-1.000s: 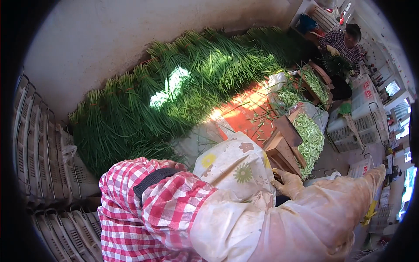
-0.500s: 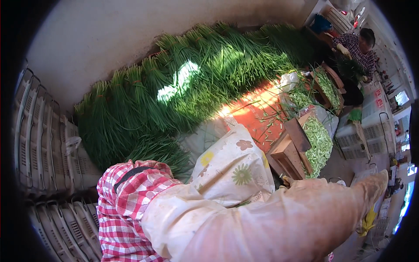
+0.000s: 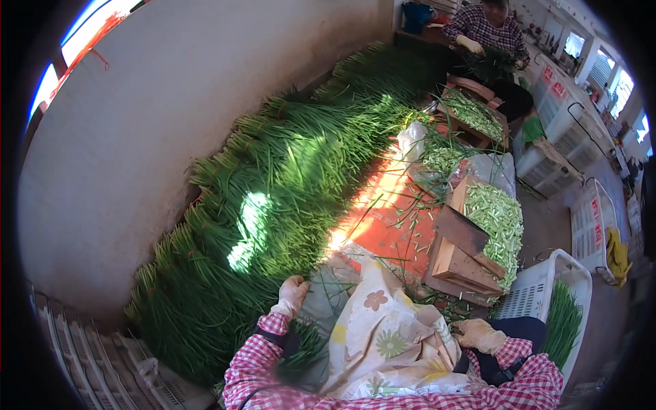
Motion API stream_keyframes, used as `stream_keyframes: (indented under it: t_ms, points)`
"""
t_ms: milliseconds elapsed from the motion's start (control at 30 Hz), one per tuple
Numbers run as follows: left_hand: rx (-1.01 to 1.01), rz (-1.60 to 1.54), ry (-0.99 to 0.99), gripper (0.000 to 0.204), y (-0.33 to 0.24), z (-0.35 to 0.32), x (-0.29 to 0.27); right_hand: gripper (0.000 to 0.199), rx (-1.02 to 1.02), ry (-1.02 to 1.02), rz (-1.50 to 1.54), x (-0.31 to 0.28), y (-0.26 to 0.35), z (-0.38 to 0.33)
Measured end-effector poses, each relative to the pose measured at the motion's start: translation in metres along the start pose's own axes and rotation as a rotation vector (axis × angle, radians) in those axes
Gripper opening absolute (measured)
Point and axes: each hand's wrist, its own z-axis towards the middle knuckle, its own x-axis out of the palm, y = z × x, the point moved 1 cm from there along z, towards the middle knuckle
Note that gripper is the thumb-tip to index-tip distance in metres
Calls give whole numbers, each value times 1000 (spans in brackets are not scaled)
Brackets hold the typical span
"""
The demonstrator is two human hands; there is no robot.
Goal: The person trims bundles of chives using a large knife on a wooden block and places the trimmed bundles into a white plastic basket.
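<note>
The left hand (image 3: 292, 295), in a pale glove, is at the near edge of the big green pile, with its fingers bent in; the stalks are right beside it, but I can't make out if any are in its grip. The right hand (image 3: 480, 335), in a glove too, is low by the edge of the flowery apron (image 3: 389, 342), next to a dark knee (image 3: 523, 331). Its fingers curl a little, and I can't see well enough to know if they hold a thing. The step in hand looks like reaching for stalks with the left hand, with the right hand waiting near the lap, but that is my guess. To pick up a bunch, the left hand would need to spread its fingers and close them around some stalks, without pulling the others into a tangle. The long green stalks (image 3: 294, 184) lie in a thick heap along the wall (image 3: 157, 157), in front and to the left. A grey sheet (image 3: 328, 297) lies between the heap and the apron. Past the apron is a wooden box (image 3: 459, 261) with a dark plate (image 3: 462, 229) on it and short cut bits (image 3: 495, 220) piled beside the plate. A white basket (image 3: 527, 295) with more stalks (image 3: 562, 320) sits to the right. Farther off, another person (image 3: 488, 31) in gloves holds greens, near a tray of cut bits (image 3: 471, 113).
</note>
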Motion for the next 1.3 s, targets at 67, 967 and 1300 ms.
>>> stream_keyframes:
  t_ms: [67,967,1300]
  points:
    - [-47,272,101,41,41,23,11,39,24,68,-19,21,-15,1]
    - [-36,778,-485,36,-104,225,-136,44,122,209,54,12,-23,73]
    - [-207,407,-1061,66,-175,233,-146,39,165,188,27,31,-44,80]
